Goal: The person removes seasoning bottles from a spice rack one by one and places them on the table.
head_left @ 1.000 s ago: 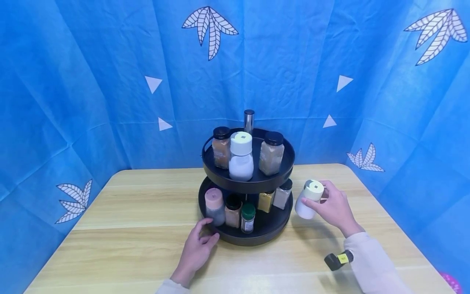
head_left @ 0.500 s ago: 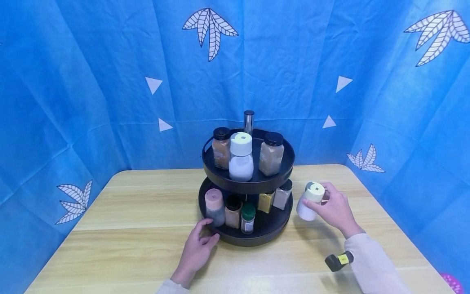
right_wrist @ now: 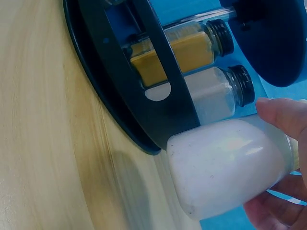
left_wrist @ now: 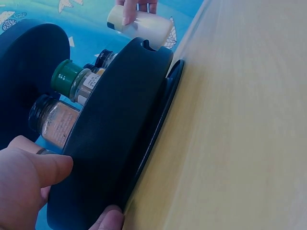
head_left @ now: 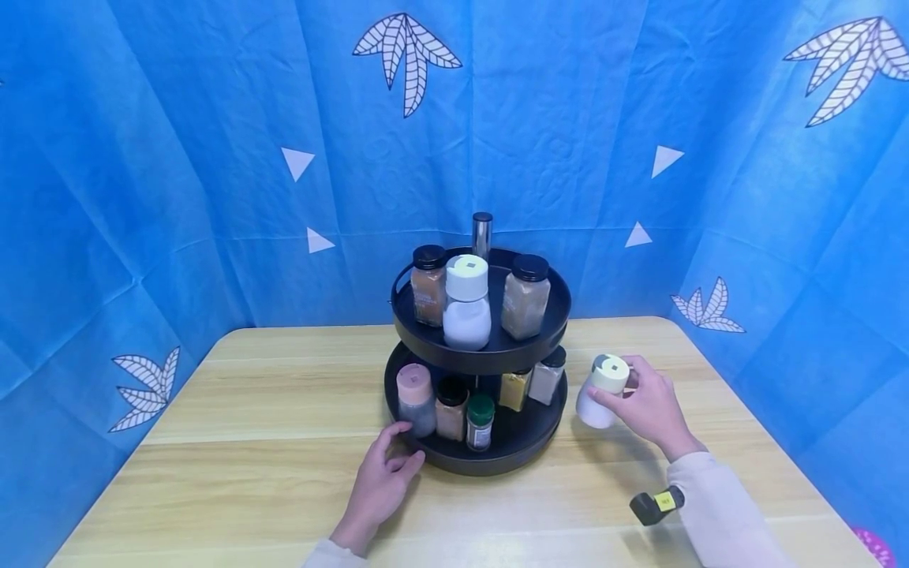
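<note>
A black two-tier turntable spice rack (head_left: 477, 465) stands on the table. My left hand (head_left: 383, 483) grips the lower tray's left front wall, one finger over the rim beside the pink-capped seasoning jar (head_left: 417, 402). In my right hand (head_left: 653, 398) is a white-capped seasoning jar (head_left: 596, 410) of white powder, tilted, held between thumb and fingers at its upper part. In the right wrist view its base (right_wrist: 192, 177) overlaps the lower tray's cut-out wall. Behind it are a yellow spice jar (right_wrist: 177, 52) and a pale spice jar (right_wrist: 213, 96).
The upper tray (head_left: 477, 361) carries a brown spice jar (head_left: 428, 288), a white-capped jar (head_left: 466, 304) and a black-capped jar (head_left: 525, 298). A green-capped jar (head_left: 479, 422) and a black-capped jar (head_left: 450, 410) stand on the lower tray. Blue curtains surround the wooden table (head_left: 284, 442).
My right hand has shifted slightly down and to the right with the seasoning jar, away from the rack. The left hand and the rack stay in place.
</note>
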Demonstrator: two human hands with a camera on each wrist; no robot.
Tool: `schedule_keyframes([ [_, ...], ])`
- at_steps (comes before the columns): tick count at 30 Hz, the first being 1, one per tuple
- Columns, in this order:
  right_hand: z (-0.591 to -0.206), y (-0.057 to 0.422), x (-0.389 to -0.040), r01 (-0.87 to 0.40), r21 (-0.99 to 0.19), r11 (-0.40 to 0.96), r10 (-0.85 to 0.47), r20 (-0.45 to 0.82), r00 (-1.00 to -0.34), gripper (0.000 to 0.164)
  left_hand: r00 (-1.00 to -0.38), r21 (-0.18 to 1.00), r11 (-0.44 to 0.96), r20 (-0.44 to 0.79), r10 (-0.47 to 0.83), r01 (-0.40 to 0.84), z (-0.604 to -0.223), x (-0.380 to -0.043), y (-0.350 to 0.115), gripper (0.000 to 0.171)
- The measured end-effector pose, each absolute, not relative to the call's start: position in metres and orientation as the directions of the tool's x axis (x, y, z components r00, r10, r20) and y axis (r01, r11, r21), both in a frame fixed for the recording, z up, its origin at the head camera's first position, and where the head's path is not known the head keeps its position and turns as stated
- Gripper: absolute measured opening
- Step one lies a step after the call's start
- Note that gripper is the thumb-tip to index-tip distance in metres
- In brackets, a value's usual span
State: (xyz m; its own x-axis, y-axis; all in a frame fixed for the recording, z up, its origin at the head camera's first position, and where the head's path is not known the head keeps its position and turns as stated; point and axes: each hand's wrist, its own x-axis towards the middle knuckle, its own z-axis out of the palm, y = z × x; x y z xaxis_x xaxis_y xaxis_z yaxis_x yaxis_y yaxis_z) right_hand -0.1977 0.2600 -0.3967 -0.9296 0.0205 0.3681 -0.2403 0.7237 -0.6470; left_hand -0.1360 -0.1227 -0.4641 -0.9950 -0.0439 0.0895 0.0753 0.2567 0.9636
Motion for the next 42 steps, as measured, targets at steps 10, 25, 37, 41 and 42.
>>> schedule_keyframes([
  [10,-0.406,0.264,-0.202,-0.226,-0.633,0.74,0.013,0.35,-0.937,0.062,-0.995,0.96,0.274,0.076,-0.06,0.057,-0.465,-0.138,-0.122,0.045],
  [25,-0.412,0.265,-0.203,-0.208,-0.645,0.736,0.02,0.327,-0.945,0.063,-0.994,0.96,0.269,0.089,-0.057,0.07,-0.465,-0.137,-0.122,0.045],
  [37,-0.416,0.266,-0.204,-0.209,-0.645,0.735,0.011,0.319,-0.948,0.062,-0.995,0.957,0.283,0.08,-0.058,0.06,-0.464,-0.138,-0.122,0.046],
  [41,-0.416,0.266,-0.202,-0.204,-0.645,0.737,0.009,0.311,-0.95,0.062,-0.995,0.957,0.284,0.08,-0.06,0.06,-0.464,-0.137,-0.122,0.046],
  [42,-0.416,0.266,-0.202,-0.203,-0.644,0.737,0.007,0.308,-0.952,0.062,-0.995,0.957,0.283,0.08,-0.059,0.06,-0.464,-0.137,-0.122,0.046],
])
